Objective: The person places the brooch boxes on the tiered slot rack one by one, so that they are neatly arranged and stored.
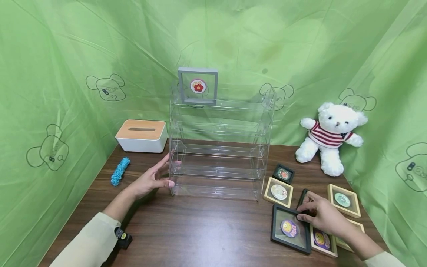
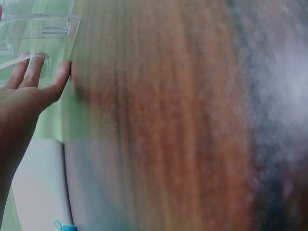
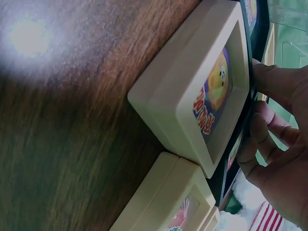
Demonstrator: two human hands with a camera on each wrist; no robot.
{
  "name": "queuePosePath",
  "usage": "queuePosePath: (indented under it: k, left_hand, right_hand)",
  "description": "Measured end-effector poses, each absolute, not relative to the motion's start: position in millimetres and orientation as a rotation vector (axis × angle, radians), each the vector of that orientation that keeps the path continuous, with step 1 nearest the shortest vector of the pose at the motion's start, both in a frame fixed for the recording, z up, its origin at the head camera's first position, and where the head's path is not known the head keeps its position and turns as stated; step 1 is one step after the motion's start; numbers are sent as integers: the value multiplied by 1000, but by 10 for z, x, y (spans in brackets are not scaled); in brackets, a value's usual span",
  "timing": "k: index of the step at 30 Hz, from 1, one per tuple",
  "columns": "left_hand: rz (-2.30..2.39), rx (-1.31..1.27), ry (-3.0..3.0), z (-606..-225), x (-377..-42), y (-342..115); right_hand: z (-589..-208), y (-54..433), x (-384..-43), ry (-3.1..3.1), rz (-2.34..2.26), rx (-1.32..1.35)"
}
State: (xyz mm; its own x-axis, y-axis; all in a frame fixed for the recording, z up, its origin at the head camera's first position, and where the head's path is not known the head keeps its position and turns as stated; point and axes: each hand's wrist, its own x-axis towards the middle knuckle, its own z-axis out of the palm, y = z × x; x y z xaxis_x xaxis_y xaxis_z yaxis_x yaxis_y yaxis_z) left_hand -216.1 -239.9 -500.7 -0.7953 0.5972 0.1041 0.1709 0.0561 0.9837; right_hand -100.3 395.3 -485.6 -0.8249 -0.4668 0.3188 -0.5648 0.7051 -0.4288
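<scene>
A clear tiered acrylic display rack point(image 1: 217, 172) stands in the middle of the table. My left hand point(image 1: 150, 181) rests against its left side, thumb and fingers extended; the left wrist view shows the fingertips by the clear plastic. At the right, my right hand point(image 1: 321, 213) pinches a small black display frame point(image 1: 303, 196), mostly hidden by the fingers. Beside it lie a larger black frame point(image 1: 279, 237) with a round yellow-and-purple badge and a light wooden frame point(image 3: 185, 96) with a similar badge. On the rack's top tier a grey frame point(image 1: 198, 101) stands upright.
More framed badges lie on the right: a small black frame point(image 1: 283, 174), a light wooden frame point(image 1: 278, 192) and another wooden frame point(image 1: 343, 200). Behind them sits a white teddy bear point(image 1: 337, 129). Left of the rack are a wood-topped tissue box point(image 1: 141, 137) and a blue cord bundle point(image 1: 120, 171).
</scene>
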Motion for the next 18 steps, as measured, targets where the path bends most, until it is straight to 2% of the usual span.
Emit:
queuePosePath:
  k: [18]
  left_hand:
    - [1775, 753, 2041, -5034, -2162, -2402]
  right_hand:
    - [-4748, 3960, -1009, -2700, 869, 767]
